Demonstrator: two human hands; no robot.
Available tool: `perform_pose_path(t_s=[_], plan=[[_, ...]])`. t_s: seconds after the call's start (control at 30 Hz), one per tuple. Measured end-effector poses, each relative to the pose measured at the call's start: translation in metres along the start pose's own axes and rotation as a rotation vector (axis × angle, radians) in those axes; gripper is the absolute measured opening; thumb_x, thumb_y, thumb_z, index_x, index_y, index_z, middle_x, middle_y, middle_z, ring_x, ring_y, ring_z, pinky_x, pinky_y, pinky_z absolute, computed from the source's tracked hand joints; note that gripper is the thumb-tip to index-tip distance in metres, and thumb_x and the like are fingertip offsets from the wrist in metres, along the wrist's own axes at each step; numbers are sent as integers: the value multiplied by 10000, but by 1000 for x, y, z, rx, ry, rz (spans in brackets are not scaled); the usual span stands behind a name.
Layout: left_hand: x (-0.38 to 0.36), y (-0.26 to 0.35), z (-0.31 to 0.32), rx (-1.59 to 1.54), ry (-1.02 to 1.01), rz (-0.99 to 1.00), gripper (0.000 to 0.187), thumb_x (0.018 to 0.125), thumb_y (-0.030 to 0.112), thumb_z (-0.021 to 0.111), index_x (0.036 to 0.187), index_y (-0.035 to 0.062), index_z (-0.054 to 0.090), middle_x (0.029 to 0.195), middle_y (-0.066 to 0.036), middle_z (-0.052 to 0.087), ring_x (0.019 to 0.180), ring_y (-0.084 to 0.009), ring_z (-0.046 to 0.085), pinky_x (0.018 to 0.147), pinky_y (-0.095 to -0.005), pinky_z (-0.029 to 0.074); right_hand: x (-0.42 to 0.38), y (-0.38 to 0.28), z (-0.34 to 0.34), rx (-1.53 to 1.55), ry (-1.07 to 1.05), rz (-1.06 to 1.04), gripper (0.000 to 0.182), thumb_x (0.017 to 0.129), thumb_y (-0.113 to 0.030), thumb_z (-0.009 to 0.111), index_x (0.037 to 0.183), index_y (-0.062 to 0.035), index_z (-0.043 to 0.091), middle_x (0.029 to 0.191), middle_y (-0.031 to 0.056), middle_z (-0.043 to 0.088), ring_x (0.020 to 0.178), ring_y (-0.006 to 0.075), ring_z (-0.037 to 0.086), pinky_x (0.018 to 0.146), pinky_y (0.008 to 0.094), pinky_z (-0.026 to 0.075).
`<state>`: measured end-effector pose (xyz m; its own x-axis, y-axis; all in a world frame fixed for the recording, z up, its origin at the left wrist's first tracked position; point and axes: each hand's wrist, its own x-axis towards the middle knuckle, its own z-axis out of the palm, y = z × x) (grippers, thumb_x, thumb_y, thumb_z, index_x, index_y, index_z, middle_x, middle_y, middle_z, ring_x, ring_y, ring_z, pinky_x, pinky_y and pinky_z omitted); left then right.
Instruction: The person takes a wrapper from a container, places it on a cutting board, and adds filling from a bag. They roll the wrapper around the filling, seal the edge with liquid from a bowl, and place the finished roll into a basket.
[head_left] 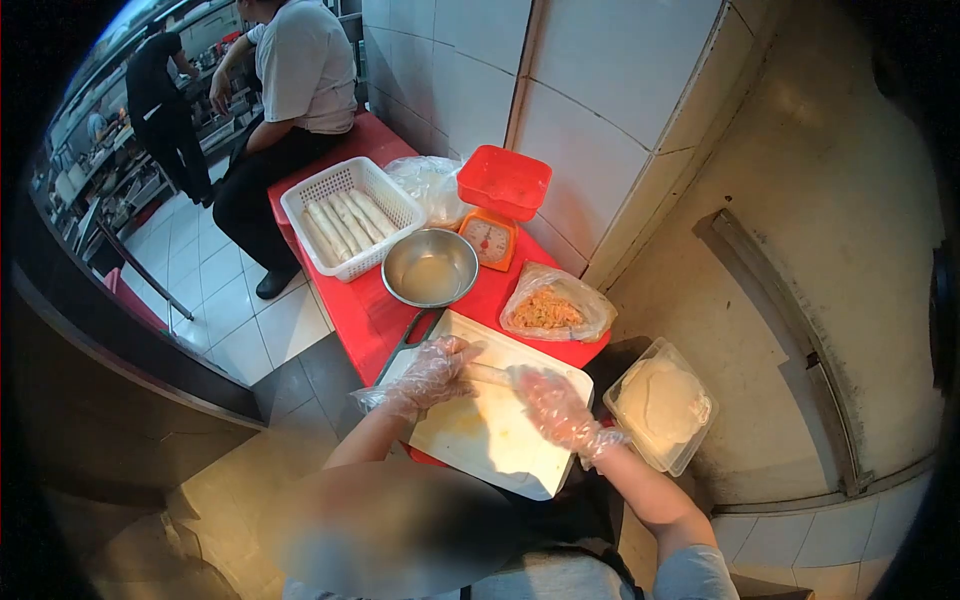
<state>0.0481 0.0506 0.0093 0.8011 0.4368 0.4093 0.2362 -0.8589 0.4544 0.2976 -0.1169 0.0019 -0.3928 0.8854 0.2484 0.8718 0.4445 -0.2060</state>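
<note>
A pale, uncooked spring roll [489,374] lies across the white cutting board [470,440], with only its middle showing. My left hand [432,374], in a clear plastic glove, has its bent fingers closed on the left end. Over the right end is my right hand [555,408], gloved the same way and a little blurred, its fingers curled onto the roll. Yellowish wet marks stain the board below. Just beyond the board are a steel bowl [430,268] of cloudy liquid and a plastic bag [558,303] of orange shredded filling.
On the red table [358,318] stand a white basket [352,218] of several finished rolls, an orange scale [488,238] and a red tub [504,182]. A container of round wrappers [660,402] is at the right. A seated person [305,70] occupies the table's far end, beside the tiled wall.
</note>
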Motion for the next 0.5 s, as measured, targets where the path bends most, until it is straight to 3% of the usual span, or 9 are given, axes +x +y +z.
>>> perform_pose_path(t_s=[0.1, 0.13, 0.23, 0.33, 0.4, 0.5], plan=[[4, 13, -13, -284, -156, -278, 576, 795, 154, 790, 1339, 171, 600, 1128, -174, 635, 987, -354, 623, 820, -438, 511, -1, 22, -16, 4, -49, 266, 644, 837, -56, 592, 1457, -9, 423, 1122, 158, 652, 1014, 287, 647, 886, 466, 490], [4, 13, -13, -283, -118, -295, 568, 799, 155, 786, 1336, 170, 604, 1148, -173, 635, 1006, -355, 624, 840, -435, 514, 4, 27, -23, 14, -92, 366, 640, 828, -60, 609, 1443, -8, 438, 1036, 144, 671, 926, 286, 667, 820, 464, 507], [1, 11, -9, -228, -38, -305, 518, 811, 155, 772, 1308, 167, 625, 1186, -165, 641, 1054, -354, 627, 893, -424, 520, 16, 46, -14, -160, 71, 277, 670, 812, -69, 638, 1445, -10, 426, 923, 134, 650, 823, 284, 655, 744, 451, 512], [3, 4, -1, -120, -10, -248, 438, 812, 150, 762, 1238, 154, 662, 1167, -148, 659, 1066, -354, 632, 905, -420, 524, 44, 21, 11, -145, 140, 168, 671, 816, -57, 618, 1454, -17, 414, 940, 127, 652, 845, 293, 657, 761, 443, 514], [5, 0, 3, -103, 20, -205, 403, 791, 151, 770, 1184, 136, 679, 1134, -143, 672, 1041, -361, 636, 883, -430, 526, 72, 1, 32, -150, 479, -83, 696, 820, -40, 586, 1482, -16, 373, 940, 137, 652, 878, 310, 658, 805, 438, 517], [6, -2, 4, -58, -15, -164, 340, 816, 111, 740, 1152, 146, 710, 1154, -125, 684, 1082, -324, 651, 914, -394, 531, 77, -8, 32, -85, 410, -26, 718, 826, -21, 554, 1508, -9, 328, 946, 160, 650, 926, 333, 654, 863, 439, 510]])
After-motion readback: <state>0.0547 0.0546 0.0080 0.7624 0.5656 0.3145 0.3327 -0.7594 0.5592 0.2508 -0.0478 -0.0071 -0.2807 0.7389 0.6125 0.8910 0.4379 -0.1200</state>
